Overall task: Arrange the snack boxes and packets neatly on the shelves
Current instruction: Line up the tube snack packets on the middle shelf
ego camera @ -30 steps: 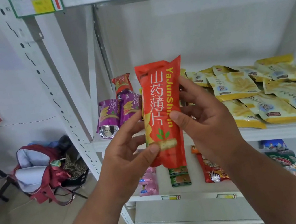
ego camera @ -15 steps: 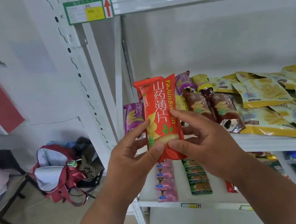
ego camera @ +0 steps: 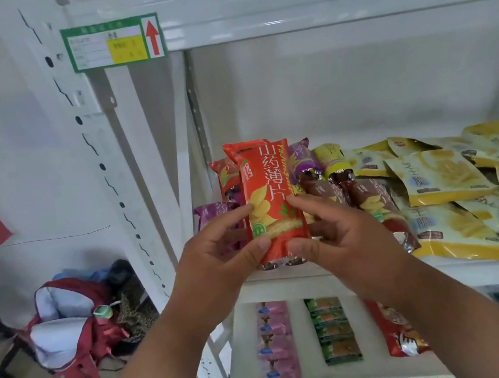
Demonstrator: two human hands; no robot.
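Two hands, the left hand [ego camera: 219, 258] and the right hand [ego camera: 346, 239], share one orange-red packet [ego camera: 270, 198]. Three shelves [ego camera: 280, 12] show. Behind lie two brown packets [ego camera: 369, 200] and at least two purple ones [ego camera: 300, 157]. The yellow packets [ego camera: 443, 172] overlap too much to count. One price label [ego camera: 113, 42], one red backpack [ego camera: 68, 329].

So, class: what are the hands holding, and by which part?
Both the left hand and right hand pinch the orange snack packet by its lower half, upright.
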